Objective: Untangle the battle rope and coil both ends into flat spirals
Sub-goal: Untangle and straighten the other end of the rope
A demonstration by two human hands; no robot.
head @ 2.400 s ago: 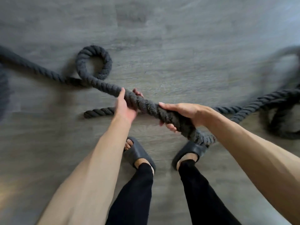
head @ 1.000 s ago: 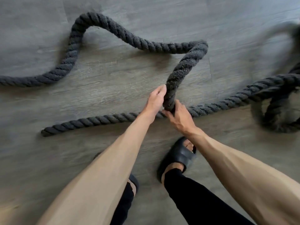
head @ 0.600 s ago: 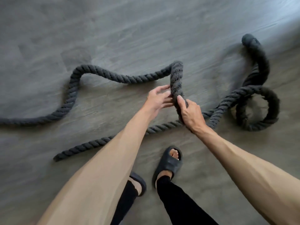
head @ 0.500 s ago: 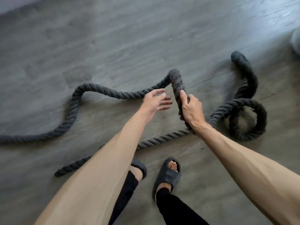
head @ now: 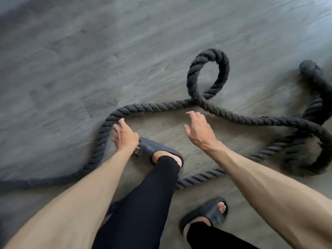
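The battle rope (head: 152, 106) is out of my grasp and lies across the grey wood-grain floor (head: 71, 69). My left hand (head: 125, 136) hangs low with its fingers (head: 115, 130) loosely spread and holding nothing, just beside the rope's left bend; motion blur stops me telling whether the fingertips brush it. My right hand (head: 199, 131) is released too, palm down with relaxed fingers, hovering near the point where the rope crosses itself beneath a small loop (head: 210, 54). From there the rope runs right into a larger loop (head: 323, 150) that is smeared and partly cut off by the frame edge. What looks like a capped end (head: 307, 66) shows above it, too blurred to be sure. A lower strand passes under my right forearm (head: 260, 177) and vanishes behind my black trouser leg (head: 152, 186). My front sandal (head: 154, 150) sits inside the bend; the rear sandal (head: 206, 212) stands apart from the rope.
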